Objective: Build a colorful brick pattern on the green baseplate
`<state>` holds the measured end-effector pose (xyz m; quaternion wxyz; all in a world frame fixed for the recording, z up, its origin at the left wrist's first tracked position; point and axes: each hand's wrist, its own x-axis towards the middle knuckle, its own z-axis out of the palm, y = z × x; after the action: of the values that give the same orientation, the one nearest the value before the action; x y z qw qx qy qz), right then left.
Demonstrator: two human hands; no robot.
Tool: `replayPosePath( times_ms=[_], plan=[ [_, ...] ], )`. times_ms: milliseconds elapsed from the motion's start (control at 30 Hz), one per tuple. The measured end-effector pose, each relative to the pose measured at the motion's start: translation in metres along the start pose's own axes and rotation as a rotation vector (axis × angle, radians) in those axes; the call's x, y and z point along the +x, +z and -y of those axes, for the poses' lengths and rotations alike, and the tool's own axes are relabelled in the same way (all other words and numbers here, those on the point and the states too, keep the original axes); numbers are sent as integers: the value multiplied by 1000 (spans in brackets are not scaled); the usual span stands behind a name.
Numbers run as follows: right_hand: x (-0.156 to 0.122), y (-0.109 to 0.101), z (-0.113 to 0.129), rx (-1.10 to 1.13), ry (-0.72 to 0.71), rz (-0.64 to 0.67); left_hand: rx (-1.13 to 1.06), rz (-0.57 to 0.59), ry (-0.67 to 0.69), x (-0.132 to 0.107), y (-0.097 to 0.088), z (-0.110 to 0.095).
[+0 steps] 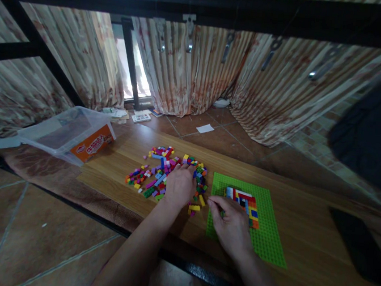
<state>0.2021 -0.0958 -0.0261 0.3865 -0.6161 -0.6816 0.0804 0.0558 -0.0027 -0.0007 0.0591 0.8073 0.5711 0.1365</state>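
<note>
My left hand (180, 184) reaches into a pile of small toy building bricks (160, 178) on the wooden board. Its fingers are a little apart and touch the bricks, though the fingertips are partly hidden. My right hand (233, 223) is over the left part of a green studded baseplate (269, 231). Thumb and forefinger are pinched together near the plate's left edge; anything between them is too small to make out. Beyond that hand, a multicoloured block of joined bricks (254, 207) sits on the baseplate, partly covered by my fingers.
A clear plastic box (60, 132) with an orange label stands left of the bricks. A dark flat object (359, 244) lies at the right. Black metal bars (203, 9) cross overhead, with striped curtains (197, 71) behind. Papers (205, 128) lie on the tiled floor.
</note>
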Motion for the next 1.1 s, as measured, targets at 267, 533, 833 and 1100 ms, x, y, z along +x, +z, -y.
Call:
replayPosePath(
  times_ms=[267,533,833,1100],
  plan=[
    [2,0,6,6,8,14,20,-14,-17,2,5,-3],
    [5,-8,1,28,33,-59,-152,-38,-3,2,-6,2],
    [11,-39,-18,173,144,-28,-737,88,465,-7,-8,-22],
    [4,-65,-46,236,235,63,-867,82,490,-12,7,-54]
  ],
)
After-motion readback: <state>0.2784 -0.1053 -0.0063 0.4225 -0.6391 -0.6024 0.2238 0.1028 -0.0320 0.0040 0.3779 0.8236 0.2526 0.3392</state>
